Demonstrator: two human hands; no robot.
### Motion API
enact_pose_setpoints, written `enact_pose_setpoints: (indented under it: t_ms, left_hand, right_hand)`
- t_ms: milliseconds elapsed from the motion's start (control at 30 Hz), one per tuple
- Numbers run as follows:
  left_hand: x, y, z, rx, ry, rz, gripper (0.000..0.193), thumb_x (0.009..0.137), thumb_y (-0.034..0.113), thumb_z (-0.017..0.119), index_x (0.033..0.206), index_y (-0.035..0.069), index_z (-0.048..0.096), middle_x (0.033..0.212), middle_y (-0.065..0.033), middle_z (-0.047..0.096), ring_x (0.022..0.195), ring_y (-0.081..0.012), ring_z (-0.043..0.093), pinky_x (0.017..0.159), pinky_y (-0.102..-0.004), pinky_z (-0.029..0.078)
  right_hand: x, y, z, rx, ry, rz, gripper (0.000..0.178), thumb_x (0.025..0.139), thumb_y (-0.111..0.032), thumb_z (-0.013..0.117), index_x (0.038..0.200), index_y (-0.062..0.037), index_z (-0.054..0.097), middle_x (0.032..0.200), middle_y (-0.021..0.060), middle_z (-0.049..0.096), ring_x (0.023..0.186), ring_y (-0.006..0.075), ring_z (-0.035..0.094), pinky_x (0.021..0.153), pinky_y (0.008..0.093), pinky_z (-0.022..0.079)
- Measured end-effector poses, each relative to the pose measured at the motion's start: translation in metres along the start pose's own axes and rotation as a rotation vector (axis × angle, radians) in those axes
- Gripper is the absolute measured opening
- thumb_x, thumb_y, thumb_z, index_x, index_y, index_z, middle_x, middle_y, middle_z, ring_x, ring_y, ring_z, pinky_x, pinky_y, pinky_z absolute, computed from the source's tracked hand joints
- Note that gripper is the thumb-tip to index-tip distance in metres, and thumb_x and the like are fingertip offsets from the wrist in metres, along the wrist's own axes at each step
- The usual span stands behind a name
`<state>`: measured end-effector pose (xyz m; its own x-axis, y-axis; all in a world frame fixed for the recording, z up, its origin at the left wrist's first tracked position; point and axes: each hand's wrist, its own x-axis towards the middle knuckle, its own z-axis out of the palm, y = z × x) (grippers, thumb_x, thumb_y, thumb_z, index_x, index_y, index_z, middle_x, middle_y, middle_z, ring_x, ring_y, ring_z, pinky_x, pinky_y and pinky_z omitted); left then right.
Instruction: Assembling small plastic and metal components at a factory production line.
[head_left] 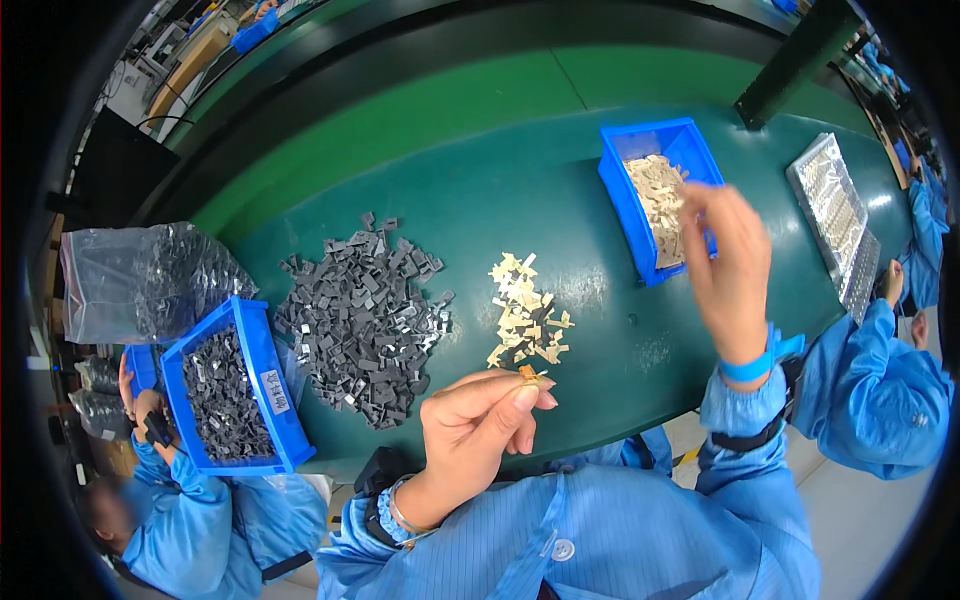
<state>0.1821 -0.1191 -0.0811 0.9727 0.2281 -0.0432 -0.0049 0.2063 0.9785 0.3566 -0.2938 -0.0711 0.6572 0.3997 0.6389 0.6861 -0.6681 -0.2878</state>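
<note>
Left hand (478, 418) pinching a small tan piece (533, 375); tan pile (525, 310) lies just beyond its fingertips. Right hand (730, 270), fingers loosely together, reaches over the blue bin (625, 200).

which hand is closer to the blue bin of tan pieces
Right. The right hand reaches over the blue bin; the left hand is well short, nearer the person.

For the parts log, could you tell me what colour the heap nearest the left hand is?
Pale tan pieces, shown best in the head view.
</note>
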Motion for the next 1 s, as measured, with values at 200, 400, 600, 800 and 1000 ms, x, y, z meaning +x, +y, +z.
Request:
enact_pose_setpoints:
  t_ms: [200, 400, 600, 800, 1000]
  left_hand:
    - [0.002, -0.001, 0.004, 0.001, 0.054, -0.018, 0.021, 0.087, 0.013, 0.052, 0.088, -0.005, 0.062, 0.073, -0.0113, 0.061, 0.046, -0.0096, 0.051, 0.039, -0.0198, 0.038]
    - [0.002, -0.002, 0.003, -0.002, 0.000, -0.013, 0.019, 0.087, 0.011, 0.052, 0.090, -0.005, 0.062, 0.074, -0.0105, 0.060, 0.049, -0.0095, 0.052, 0.041, -0.0196, 0.039]
    - [0.000, 0.004, 0.001, -0.154, 0.041, -0.085, 0.026, 0.074, -0.006, 0.062, 0.100, -0.005, 0.060, 0.094, -0.0132, 0.058, 0.067, -0.0097, 0.056, 0.055, -0.0195, 0.045]
    - [0.000, 0.000, -0.004, 0.040, 0.103, 0.089, 0.017, 0.075, -0.005, 0.062, 0.092, -0.006, 0.063, 0.090, -0.0116, 0.059, 0.069, -0.0092, 0.054, 0.058, -0.0189, 0.044]
    - [-0.001, -0.003, -0.005, 0.094, 0.217, 0.181, 0.013, 0.076, -0.003, 0.063, 0.088, -0.004, 0.064, 0.088, -0.0102, 0.059, 0.071, -0.0082, 0.053, 0.058, -0.0172, 0.042]
  right_hand:
    - [-0.038, -0.067, 0.004, 1.079, -0.377, 0.163, 0.015, 0.073, -0.004, 0.065, 0.088, 0.0005, 0.063, 0.083, 0.0090, 0.056, 0.073, 0.0173, 0.055, 0.061, 0.0269, 0.044]
    - [-0.046, -0.080, 0.008, 1.258, -0.373, 0.306, 0.010, 0.076, -0.003, 0.063, 0.085, 0.0019, 0.061, 0.082, 0.0086, 0.054, 0.072, 0.0143, 0.054, 0.059, 0.0243, 0.044]
    - [-0.042, -0.074, 0.008, 1.228, -0.408, 0.284, 0.005, 0.075, -0.001, 0.061, 0.078, 0.0015, 0.058, 0.079, 0.0074, 0.053, 0.067, 0.0138, 0.053, 0.056, 0.0246, 0.042]
    - [-0.041, -0.078, 0.008, 1.119, -0.438, 0.180, 0.005, 0.073, 0.000, 0.061, 0.076, -0.0008, 0.058, 0.073, 0.0074, 0.053, 0.065, 0.0169, 0.053, 0.055, 0.0275, 0.040]
    - [-0.046, -0.084, 0.007, 0.999, -0.336, 0.226, 0.008, 0.071, -0.003, 0.064, 0.079, -0.0027, 0.061, 0.073, 0.0072, 0.055, 0.066, 0.0198, 0.054, 0.059, 0.0290, 0.040]
